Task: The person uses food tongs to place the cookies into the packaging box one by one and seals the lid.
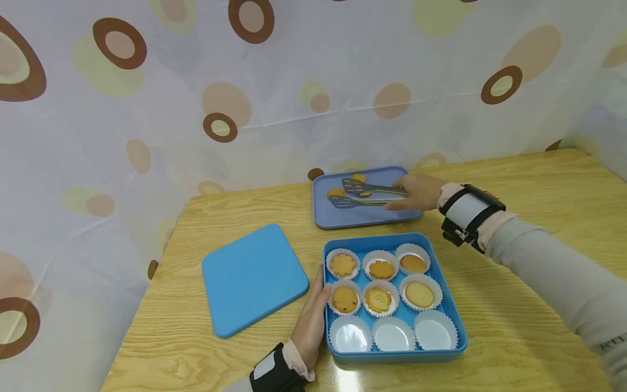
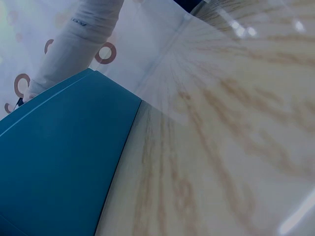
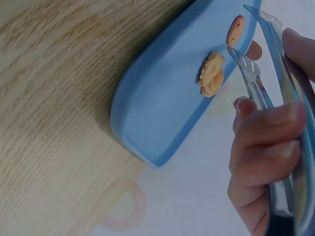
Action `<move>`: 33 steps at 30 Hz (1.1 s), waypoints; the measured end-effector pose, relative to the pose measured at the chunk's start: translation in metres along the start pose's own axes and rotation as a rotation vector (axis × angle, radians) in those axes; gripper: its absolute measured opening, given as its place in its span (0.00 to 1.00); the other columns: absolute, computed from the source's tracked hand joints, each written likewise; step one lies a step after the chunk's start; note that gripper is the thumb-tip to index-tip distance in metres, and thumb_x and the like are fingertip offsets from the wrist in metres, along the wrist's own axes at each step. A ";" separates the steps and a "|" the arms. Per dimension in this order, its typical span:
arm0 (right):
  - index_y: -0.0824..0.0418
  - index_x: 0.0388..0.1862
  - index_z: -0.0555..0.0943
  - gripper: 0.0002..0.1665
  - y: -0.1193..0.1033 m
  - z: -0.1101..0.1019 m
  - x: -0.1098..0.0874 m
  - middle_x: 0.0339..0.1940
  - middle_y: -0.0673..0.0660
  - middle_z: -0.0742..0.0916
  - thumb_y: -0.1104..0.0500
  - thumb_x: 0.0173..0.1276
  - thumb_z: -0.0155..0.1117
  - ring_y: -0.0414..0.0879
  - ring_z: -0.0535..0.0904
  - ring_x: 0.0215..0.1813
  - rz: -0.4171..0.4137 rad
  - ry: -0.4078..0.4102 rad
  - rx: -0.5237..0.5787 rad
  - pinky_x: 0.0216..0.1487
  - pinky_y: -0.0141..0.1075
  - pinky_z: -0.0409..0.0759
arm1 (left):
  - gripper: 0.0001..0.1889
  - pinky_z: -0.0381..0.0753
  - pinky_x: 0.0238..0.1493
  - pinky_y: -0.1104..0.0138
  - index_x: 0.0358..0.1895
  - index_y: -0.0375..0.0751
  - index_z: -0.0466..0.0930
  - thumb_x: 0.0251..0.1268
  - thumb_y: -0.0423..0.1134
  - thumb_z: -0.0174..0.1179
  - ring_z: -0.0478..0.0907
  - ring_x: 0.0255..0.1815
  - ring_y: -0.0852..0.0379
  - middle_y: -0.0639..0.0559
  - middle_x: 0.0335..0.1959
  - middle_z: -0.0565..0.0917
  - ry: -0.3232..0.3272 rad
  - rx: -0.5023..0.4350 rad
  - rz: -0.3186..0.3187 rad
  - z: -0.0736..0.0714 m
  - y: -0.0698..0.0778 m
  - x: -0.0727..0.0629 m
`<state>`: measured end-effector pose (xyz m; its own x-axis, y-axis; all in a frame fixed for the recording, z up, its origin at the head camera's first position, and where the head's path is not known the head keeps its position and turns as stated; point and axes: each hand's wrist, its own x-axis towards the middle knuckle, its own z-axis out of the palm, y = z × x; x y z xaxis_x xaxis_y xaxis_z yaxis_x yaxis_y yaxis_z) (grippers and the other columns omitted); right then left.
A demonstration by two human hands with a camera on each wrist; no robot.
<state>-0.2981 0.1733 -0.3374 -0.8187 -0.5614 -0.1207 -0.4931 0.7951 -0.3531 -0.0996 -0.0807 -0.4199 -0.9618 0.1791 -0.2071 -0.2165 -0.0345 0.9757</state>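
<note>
Cookies [image 1: 335, 193] on the tray [image 1: 320, 216] are overhung by spread tongs [image 1: 379, 189], pinched in the grip of the right hand [image 1: 416, 191]; contact is unclear. Gentle closing is advised, the box [image 1: 392, 357] flanked by the straight-fingered left hand [image 1: 312, 321].

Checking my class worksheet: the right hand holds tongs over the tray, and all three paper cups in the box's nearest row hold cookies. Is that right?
No: the head view shows those three paper cups empty; the right hand does hold tongs over the tray.
</note>
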 end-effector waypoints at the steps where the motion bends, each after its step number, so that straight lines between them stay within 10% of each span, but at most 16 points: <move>1: 0.81 0.60 0.72 0.38 0.000 0.001 0.001 0.56 0.77 0.79 0.48 0.69 0.63 0.68 0.77 0.57 0.009 -0.002 -0.002 0.57 0.57 0.75 | 0.32 0.31 0.75 0.45 0.79 0.43 0.35 0.80 0.46 0.36 0.28 0.79 0.46 0.45 0.80 0.36 -0.001 -0.001 0.000 0.000 0.000 0.000; 33: 0.79 0.61 0.71 0.35 -0.006 0.014 0.019 0.58 0.76 0.78 0.49 0.72 0.59 0.69 0.75 0.59 0.044 0.021 -0.103 0.59 0.57 0.74 | 0.31 0.32 0.75 0.44 0.79 0.44 0.37 0.80 0.47 0.36 0.30 0.79 0.45 0.45 0.80 0.38 0.023 0.029 -0.004 0.000 0.000 0.000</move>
<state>-0.3065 0.1545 -0.3504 -0.8456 -0.5215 -0.1138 -0.4835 0.8387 -0.2506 -0.0995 -0.0803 -0.4200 -0.9647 0.1562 -0.2122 -0.2156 -0.0050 0.9765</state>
